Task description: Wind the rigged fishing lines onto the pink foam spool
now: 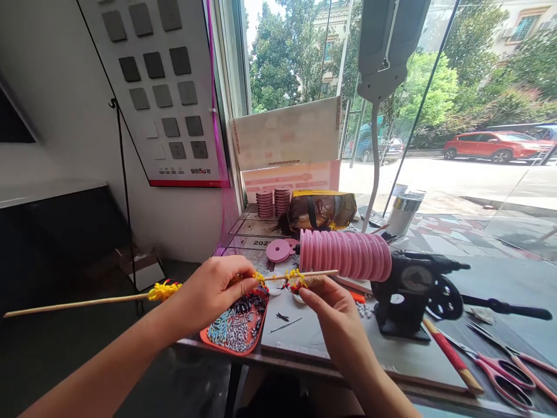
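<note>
A long thin wooden stick (87, 304) runs across the front of me, from the far left to the middle. My left hand (217, 290) is closed round it. Yellow cord loops with red bits (164, 289) are bunched on the stick left of this hand, and more yellow shows just past its fingertips. Near the stick's right end hangs a small yellow, red and dark knotted cord piece (296, 278). The thumb and fingers of my right hand (337, 305) pinch at this piece, partly hiding it. An orange tray (249, 350) of small beads lies below my left hand.
Pink discs (346, 255) stacked on a black hand-cranked machine (413, 284) stand right of centre. A pale board (296, 342) carries a thin metal tool (285, 325). Pink-handled scissors (507, 371) and pliers (517, 351) lie at right. A wrapped package (322, 210) sits behind.
</note>
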Tool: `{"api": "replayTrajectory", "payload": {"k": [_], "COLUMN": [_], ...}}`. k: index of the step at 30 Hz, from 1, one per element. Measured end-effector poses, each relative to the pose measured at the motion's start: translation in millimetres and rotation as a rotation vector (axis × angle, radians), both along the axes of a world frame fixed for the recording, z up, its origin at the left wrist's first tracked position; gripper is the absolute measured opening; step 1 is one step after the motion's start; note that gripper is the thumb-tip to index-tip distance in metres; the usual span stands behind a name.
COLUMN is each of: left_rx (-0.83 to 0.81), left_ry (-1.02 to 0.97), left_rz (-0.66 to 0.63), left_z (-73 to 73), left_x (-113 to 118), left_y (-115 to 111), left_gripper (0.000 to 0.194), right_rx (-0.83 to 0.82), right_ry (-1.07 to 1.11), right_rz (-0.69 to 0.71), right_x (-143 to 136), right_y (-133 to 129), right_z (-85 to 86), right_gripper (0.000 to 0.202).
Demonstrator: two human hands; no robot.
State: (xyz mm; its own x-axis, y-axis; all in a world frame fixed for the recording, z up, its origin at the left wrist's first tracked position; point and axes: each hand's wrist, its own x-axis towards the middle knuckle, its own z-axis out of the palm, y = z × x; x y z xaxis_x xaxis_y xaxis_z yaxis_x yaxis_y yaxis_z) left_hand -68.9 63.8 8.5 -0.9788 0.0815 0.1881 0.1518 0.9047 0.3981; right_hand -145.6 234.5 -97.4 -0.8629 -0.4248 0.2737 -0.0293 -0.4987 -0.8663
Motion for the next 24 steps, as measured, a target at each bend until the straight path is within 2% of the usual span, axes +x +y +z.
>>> {"api": "replayTrajectory", "payload": {"k": [6, 8, 12, 15, 20, 24], "left_rx": [0.020, 0.015, -0.001, -0.002, 0.007, 0.081], "left_ry": [0.017, 0.017, 0.003, -0.006, -0.007, -0.036], "left_rz": [0.003, -0.006, -0.031, -0.043, -0.034, -0.006], "left_z": [0.2, 0.4, 1.5, 1.5, 0.1, -2.8], "left_x": [3.3, 4.2, 6.7, 9.7, 15.1, 18.2], "left_y": [-1.3, -0.9, 2.0, 3.0, -0.9, -7.8], "left_gripper": [0.024, 0.024, 0.025, 0.024, 0.023, 0.024], "right_rx": [-0.080, -0.086, -0.087, -0.050, -0.089, -0.070], "right_ry": [0.009, -0.023, -0.050, -0.009, 0.020, 0.099], "right_rz": [0.026, 0.072, 0.190, 0.274, 0.186, -0.015], "right_x": [-1.2, -1.7, 0.0, 3.4, 8.3, 8.7], "right_y": [0.6, -1.0, -4.9, -6.6, -3.7, 1.0], "right_z": [-0.1, 1.3, 6.9, 9.4, 9.0, 11.1], "right_gripper": [0.018, 0.020, 0.036, 0.030, 0.023, 0.018]}}
